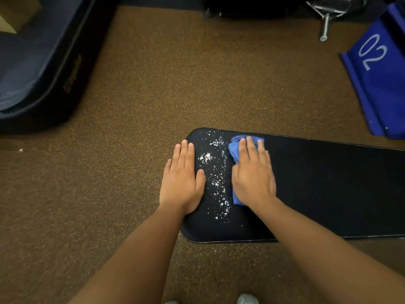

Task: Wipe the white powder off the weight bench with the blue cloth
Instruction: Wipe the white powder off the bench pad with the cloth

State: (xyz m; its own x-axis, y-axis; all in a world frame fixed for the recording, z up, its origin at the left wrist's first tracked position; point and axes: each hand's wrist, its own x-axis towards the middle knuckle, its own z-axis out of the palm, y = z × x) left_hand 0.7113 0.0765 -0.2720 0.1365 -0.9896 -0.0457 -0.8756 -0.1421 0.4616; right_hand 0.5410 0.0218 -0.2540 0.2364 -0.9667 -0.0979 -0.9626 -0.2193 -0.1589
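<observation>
Hidden, cropped, unreadable

We see only the edges of the blue cloth point(234, 150); the rest lies under the right hand point(253, 172). The weight bench point(328, 189) runs off the right edge of the frame. At upper left a dark padded case point(32, 73) is cut by the frame, and we cannot read its gold lettering point(73, 73). Pale shoe tips point(247, 300) barely show at the bottom edge.

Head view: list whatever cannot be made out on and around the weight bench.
1. The blue cloth: mostly hidden under the right hand; its full shape is unseen.
2. The white powder: any under the cloth or the left hand is hidden.
3. The weight bench: right end cut off by the frame edge; legs hidden beneath its pad.
4. The gold lettering on the dark mat: too blurred to read.
</observation>
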